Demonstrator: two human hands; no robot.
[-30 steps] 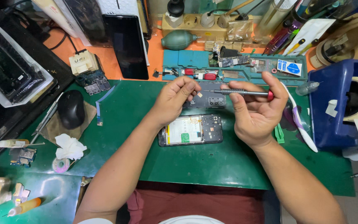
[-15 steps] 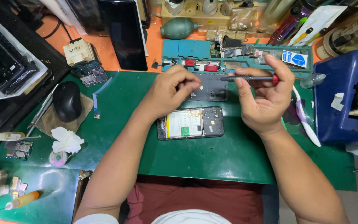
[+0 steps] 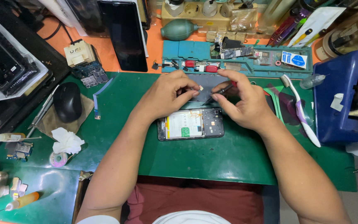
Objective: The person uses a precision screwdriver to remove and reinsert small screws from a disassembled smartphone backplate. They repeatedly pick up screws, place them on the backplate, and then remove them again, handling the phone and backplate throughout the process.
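Left hand (image 3: 166,97) pinches a tiny pale part (image 3: 201,88) between thumb and forefinger; what the part is cannot be made out. Right hand (image 3: 245,101) is closed around a thin screwdriver (image 3: 220,90), its red handle mostly hidden inside the fist, its dark tip aimed at the part, nearly touching. Both sets of fingertips meet over a grey plate (image 3: 206,83), largely covered by the hands. Just below the fingers an opened phone (image 3: 190,123) lies flat on the green mat (image 3: 228,157), untouched. Beyond the fingers sits a teal parts tray (image 3: 187,49); a toothbrush (image 3: 301,108) lies right of the right hand, a black mouse (image 3: 67,101) far left.
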